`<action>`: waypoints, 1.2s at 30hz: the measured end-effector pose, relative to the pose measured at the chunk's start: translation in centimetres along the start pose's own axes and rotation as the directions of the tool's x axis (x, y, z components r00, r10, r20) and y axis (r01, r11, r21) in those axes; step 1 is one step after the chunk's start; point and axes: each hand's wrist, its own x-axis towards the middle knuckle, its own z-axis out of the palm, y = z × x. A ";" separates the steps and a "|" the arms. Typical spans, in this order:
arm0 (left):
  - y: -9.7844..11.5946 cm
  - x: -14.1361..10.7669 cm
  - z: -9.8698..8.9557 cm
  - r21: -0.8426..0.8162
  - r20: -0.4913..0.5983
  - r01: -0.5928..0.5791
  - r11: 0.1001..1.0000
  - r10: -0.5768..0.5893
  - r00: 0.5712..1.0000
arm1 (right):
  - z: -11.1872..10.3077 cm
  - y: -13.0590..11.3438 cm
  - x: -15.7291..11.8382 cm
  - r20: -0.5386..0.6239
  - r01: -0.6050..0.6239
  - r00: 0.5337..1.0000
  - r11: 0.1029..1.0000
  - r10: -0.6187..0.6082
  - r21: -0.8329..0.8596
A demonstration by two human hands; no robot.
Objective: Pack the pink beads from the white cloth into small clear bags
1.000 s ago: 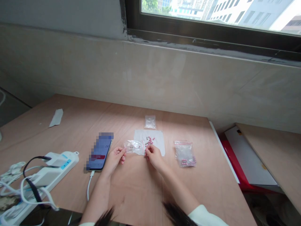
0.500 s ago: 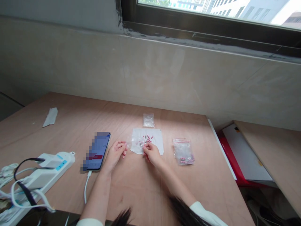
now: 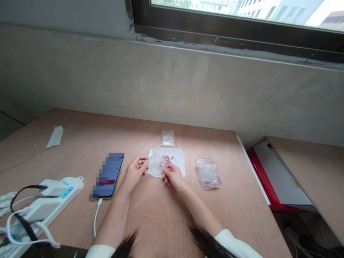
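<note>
Left hand [image 3: 136, 171]: fingers curled, tips at the edge of a clear plastic bag [image 3: 155, 160]; whether they grip it, I cannot tell.
Right hand [image 3: 172, 177]: fingers pinched together just below the pink beads [image 3: 167, 160]; anything between them is too small to see.
Beads: grouped near the middle of a white paper sheet [image 3: 175, 157], at 12 o'clock from the right hand.
Handling: round beads roll easily, so a pinch kept low over the sheet looks safest.
Other bags: a small clear bag [image 3: 168, 138] at 12 o'clock; a zip bag [image 3: 208, 174] holding pink beads at 3 o'clock.
Edges: the counter [image 3: 231, 215] ends just past the zip bag, at 3 o'clock.
Open room: bare counter between the forearms at 6 o'clock; a phone [image 3: 108, 175] and power strip [image 3: 57, 199] sit at 9 o'clock.
</note>
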 end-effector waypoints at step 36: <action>0.2 -0.7 0.3 -0.004 0.021 -0.027 1.000 0.027 0.999 | -0.3 -0.6 -0.4 -0.045 0.050 0.998 0.996 -0.047 0.079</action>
